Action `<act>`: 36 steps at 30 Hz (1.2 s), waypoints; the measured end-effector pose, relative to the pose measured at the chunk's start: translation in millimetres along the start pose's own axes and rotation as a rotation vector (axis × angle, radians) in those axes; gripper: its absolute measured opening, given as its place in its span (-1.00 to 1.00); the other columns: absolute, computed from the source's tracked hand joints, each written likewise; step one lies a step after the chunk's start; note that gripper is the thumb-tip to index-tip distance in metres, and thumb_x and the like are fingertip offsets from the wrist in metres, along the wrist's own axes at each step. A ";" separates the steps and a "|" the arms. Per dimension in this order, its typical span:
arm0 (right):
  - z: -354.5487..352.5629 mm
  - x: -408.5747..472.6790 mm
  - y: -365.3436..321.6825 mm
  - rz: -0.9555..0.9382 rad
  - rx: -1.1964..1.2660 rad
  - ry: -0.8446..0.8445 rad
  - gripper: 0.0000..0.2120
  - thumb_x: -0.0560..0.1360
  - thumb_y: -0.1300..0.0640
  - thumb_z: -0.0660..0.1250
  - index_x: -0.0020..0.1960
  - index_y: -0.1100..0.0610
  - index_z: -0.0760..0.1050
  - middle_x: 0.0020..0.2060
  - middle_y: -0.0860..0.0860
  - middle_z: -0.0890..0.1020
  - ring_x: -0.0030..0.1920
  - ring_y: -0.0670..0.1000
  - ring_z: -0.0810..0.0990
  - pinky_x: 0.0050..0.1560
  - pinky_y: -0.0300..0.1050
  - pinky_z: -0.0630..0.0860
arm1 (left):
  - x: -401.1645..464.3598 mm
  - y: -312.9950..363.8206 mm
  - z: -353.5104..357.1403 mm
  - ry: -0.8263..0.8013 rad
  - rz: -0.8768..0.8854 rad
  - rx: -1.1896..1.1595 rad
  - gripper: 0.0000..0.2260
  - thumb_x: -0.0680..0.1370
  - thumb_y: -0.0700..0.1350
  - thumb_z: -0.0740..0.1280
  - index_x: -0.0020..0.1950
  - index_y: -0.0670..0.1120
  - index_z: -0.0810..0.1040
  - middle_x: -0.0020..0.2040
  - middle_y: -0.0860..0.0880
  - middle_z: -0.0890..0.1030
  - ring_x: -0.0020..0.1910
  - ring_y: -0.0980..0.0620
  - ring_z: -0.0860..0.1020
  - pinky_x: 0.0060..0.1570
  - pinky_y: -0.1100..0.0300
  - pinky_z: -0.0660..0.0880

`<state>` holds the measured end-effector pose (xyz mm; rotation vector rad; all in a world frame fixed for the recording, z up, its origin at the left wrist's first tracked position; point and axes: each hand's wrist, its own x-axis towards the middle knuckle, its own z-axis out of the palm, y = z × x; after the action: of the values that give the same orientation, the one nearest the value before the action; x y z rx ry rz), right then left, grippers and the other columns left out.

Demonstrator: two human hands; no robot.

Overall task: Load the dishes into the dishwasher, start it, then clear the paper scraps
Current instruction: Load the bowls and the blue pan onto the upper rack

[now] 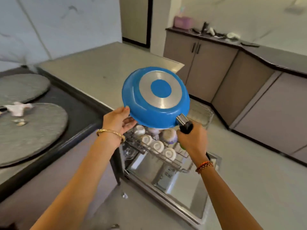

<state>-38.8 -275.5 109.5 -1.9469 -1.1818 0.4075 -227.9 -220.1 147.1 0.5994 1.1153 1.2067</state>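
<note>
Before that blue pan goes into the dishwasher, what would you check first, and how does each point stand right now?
1. Right hand grips the pan handle: ok.
2. Left hand steadies the blue pan at its rim: ok.
3. Dishwasher door is open: ok.
4. Upper rack pulled out: ok.
5. Free room for the pan among the cups: cannot tell.
6. Paper scraps cleared from the counter: not ok.

We're in bright, even daylight with soft shadows, motion blur smearing the table [99,68] and walls, edges bowing wide-angle, perhaps glare on the floor [249,171].
</note>
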 end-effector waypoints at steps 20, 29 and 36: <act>36.6 213.1 140.4 0.216 -0.398 -0.193 -0.76 0.41 0.07 0.37 0.00 0.18 0.47 -0.25 0.03 0.55 -0.27 0.05 0.51 -0.38 -0.19 0.37 | 236.1 -120.7 151.7 -0.152 -0.531 0.192 -0.85 0.59 -0.25 0.17 -0.15 -0.17 0.46 -0.21 -0.08 0.45 -0.22 0.06 0.42 -0.19 0.26 0.43; 120.2 284.1 184.7 0.082 -0.457 -0.322 -0.73 0.45 0.13 0.29 0.12 0.20 0.39 -0.17 0.11 0.59 -0.16 0.18 0.58 -0.29 -0.09 0.40 | 329.0 -177.1 141.2 0.096 -0.571 0.063 -0.86 0.59 -0.17 0.21 -0.13 -0.18 0.46 -0.20 -0.09 0.46 -0.30 0.03 0.46 -0.44 0.26 0.50; 168.0 338.0 219.1 -0.006 -0.501 -0.392 -0.67 0.50 0.08 0.29 0.20 0.16 0.35 -0.19 0.06 0.54 -0.28 0.04 0.45 -0.33 -0.16 0.34 | 388.6 -211.4 127.9 0.233 -0.528 0.075 -0.78 0.54 -0.13 0.25 0.16 -0.17 0.45 0.00 -0.10 0.50 -0.18 0.02 0.49 -0.30 0.22 0.44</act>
<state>158.3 38.4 -121.0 -2.3562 -1.6639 0.5464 -38.1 103.1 -120.3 0.1955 1.4116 0.7889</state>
